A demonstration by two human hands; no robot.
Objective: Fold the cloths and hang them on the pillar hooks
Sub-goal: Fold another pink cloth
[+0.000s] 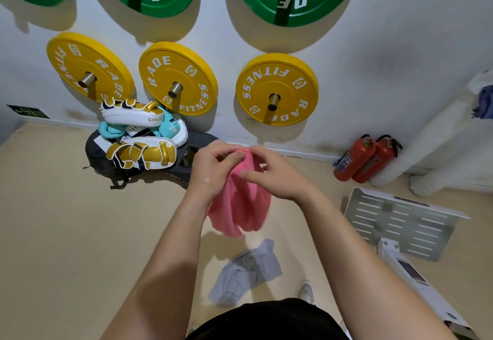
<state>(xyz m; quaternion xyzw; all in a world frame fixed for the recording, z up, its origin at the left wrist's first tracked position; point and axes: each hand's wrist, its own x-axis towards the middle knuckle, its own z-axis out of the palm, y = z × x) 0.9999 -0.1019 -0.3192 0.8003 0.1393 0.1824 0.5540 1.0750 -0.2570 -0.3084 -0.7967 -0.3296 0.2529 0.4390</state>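
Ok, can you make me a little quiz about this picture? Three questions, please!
1. True or false: the left hand and the right hand both hold the pink cloth.
2. What colour is the crumpled cloth lying on the floor? A) green B) grey C) yellow
3. How many yellow plates hang on the wall?

Key: 1 true; 2 B; 3 three.

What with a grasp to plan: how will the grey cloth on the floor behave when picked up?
Probably floppy: the grey cloth lies crumpled in soft folds on the floor. Likely light: the similar pink cloth hangs limp from the left hand and right hand.
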